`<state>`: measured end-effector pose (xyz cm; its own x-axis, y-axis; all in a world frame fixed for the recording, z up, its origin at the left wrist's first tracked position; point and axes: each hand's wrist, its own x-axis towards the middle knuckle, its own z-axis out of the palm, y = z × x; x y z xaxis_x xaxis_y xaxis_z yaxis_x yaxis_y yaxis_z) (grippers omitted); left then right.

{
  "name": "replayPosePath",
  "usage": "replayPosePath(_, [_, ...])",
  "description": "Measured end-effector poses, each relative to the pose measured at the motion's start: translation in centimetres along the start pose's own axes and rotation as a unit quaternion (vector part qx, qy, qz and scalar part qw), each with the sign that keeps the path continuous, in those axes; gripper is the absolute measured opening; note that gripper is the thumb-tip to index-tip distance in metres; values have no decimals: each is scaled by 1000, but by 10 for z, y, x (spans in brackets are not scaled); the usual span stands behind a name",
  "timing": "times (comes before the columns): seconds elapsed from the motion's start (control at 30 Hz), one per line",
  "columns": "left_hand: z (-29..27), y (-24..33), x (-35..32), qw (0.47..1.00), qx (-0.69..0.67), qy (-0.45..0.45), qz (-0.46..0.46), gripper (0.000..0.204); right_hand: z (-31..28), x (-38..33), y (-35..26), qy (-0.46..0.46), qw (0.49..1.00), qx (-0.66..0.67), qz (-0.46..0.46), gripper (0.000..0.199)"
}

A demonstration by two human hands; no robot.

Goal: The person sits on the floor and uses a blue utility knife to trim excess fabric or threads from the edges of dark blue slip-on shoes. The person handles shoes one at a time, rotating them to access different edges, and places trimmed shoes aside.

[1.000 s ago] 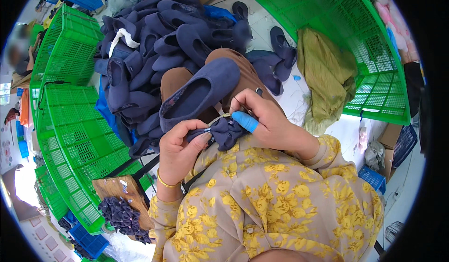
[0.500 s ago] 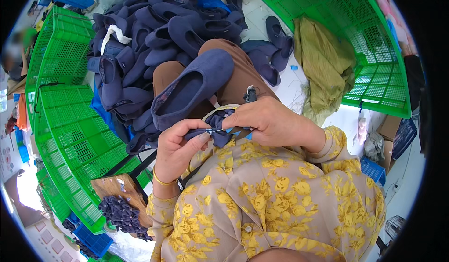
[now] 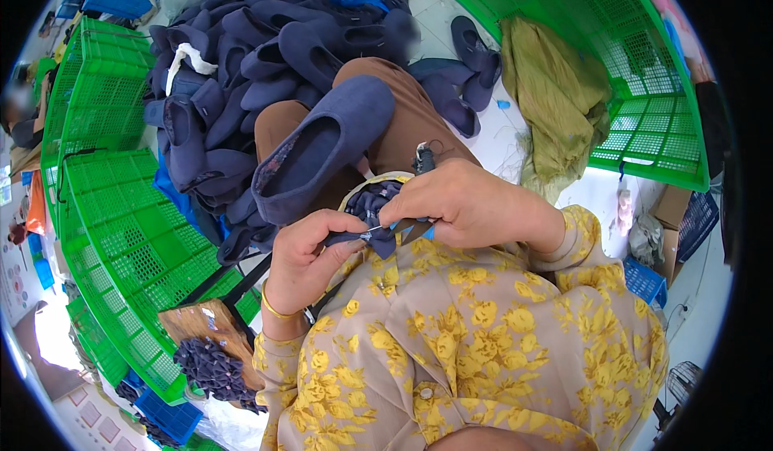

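A small navy fabric piece (image 3: 385, 246) is pinched between the thumb and forefinger of my left hand (image 3: 302, 258). My right hand (image 3: 463, 205) is closed beside it, with a thin needle (image 3: 372, 229) at its fingertips meeting the fabric. Also in the right hand is a dark blade-like tool (image 3: 416, 229) with a bit of blue; a black wrapped end (image 3: 423, 159) sticks out above the fist. Behind my fingertips, a pale-rimmed container (image 3: 352, 197) holds dark fabric pieces. A navy slipper (image 3: 360, 113) with a patterned lining rests on my lap, sole down.
Many navy slippers (image 3: 241, 88) are heaped beyond my knees. Green plastic crates (image 3: 121, 225) stand at left, with another green crate (image 3: 652, 137) at right beside an olive cloth (image 3: 555, 97). Gathered navy fabric pieces (image 3: 213, 370) lie by a wooden board (image 3: 201, 322) at lower left.
The needle at the fabric now slants more, and my fingertips have shifted slightly around the piece. The whole view has moved a little; both hands keep their grip.
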<state>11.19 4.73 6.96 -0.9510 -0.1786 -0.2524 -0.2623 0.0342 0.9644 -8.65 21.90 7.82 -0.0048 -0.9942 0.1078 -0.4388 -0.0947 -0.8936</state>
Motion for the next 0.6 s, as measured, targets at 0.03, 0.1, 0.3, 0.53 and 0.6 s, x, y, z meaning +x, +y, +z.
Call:
replayPosePath(0.03, [0, 0, 0, 1000, 26, -8, 12, 16, 0, -1, 0, -11, 1000, -1, 0, 48])
replayPosePath(0.1, [-1, 0, 2, 997, 41, -14, 57, 15, 0, -1, -3, -9, 1000, 12, -8, 35])
replayPosePath(0.3, [0, -3, 4, 994, 40, -28, 98, 15, 0, -3, -4, -31, 999, 18, -23, 30])
replayPosePath(0.53, [-1, -4, 6, 991, 47, -46, 118, 19, -2, -3, -7, -57, 998, 1, -11, 30])
replayPosePath(0.6, [0, -4, 6, 991, 50, -52, 113, 16, -2, -4, -8, -61, 998, -11, -14, 27])
